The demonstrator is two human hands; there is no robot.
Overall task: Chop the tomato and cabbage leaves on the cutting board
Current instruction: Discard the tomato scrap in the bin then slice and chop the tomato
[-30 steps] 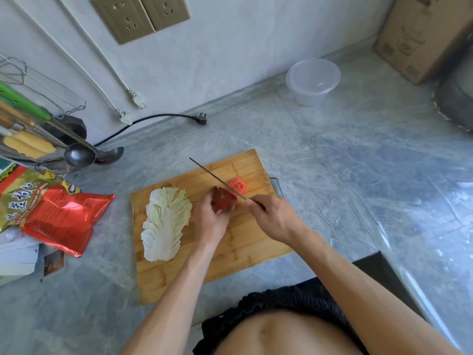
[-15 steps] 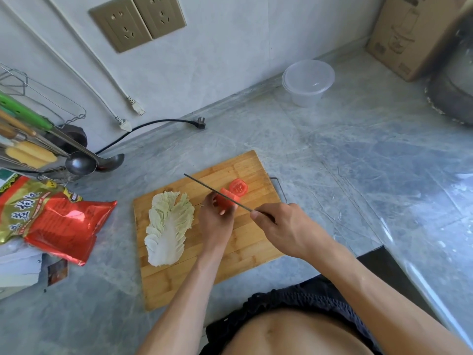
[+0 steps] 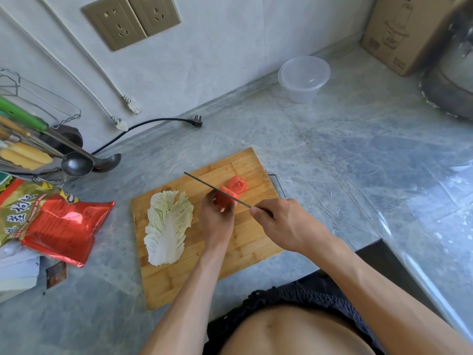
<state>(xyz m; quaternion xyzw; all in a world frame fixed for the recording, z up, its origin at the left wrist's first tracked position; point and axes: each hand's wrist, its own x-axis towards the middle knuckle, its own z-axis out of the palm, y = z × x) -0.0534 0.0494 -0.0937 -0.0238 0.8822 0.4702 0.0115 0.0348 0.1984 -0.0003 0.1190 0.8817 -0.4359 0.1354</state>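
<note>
A wooden cutting board (image 3: 250,247) lies on the grey counter. On its left part lies a pale cabbage leaf (image 3: 167,226). My left hand (image 3: 216,219) grips a red tomato piece (image 3: 224,199) near the board's far side. My right hand (image 3: 284,224) holds a knife (image 3: 217,189) by the handle, its thin blade running across the top of the tomato piece. A cut tomato slice (image 3: 237,184) lies flat just beyond the blade.
A clear plastic tub (image 3: 303,79) stands by the wall. A cardboard box (image 3: 399,32) and a dark pot (image 3: 453,80) sit at the far right. Snack bags (image 3: 48,219), ladles (image 3: 84,163) and a utensil rack crowd the left. A black plug (image 3: 195,122) lies behind the board.
The tomato now shows a pale cut face where a dark rounded side showed before. The knife blade has stayed across it while both hands shifted slightly on the board.
</note>
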